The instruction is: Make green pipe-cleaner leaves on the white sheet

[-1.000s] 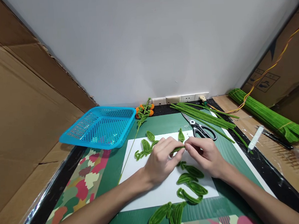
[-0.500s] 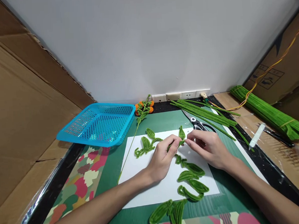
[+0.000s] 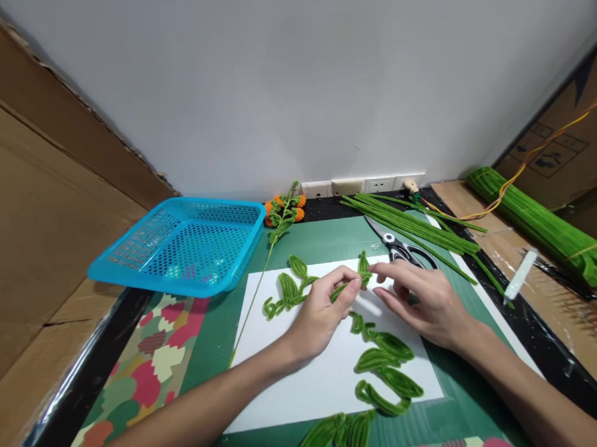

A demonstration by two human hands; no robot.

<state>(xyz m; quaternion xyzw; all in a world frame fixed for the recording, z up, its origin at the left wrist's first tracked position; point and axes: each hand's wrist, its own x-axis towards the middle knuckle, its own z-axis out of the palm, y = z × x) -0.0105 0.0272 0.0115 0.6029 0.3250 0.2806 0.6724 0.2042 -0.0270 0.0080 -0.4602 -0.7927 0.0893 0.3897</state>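
My left hand point(image 3: 328, 309) is closed in a pinch on a green pipe-cleaner leaf sprig point(image 3: 363, 265) above a white sheet of paper point(image 3: 297, 383). One small leaf points up beyond the fingertips; part of the sprig is hidden by the fingers. Just to its right, my right hand point(image 3: 425, 300) has its thumb and index finger apart, with nothing seen between them. Below the hands lies a group of fuzzy green leaves point(image 3: 388, 359). Another leaf sprig point(image 3: 289, 291) rests on the paper's left, and more leaves point(image 3: 334, 435) lie at the near edge.
A blue plastic basket point(image 3: 214, 244) stands at the left. Behind the paper is an orange-flowered stem point(image 3: 281, 224). Scissors point(image 3: 392, 240) lie beside loose green pipe cleaners point(image 3: 419, 227). At the right are a white tube point(image 3: 520, 276) and a thick green bundle point(image 3: 543, 224).
My right thumb and index finger have come away from the sprig and spread apart. My left hand keeps its pinch. The camera view has shifted slightly.
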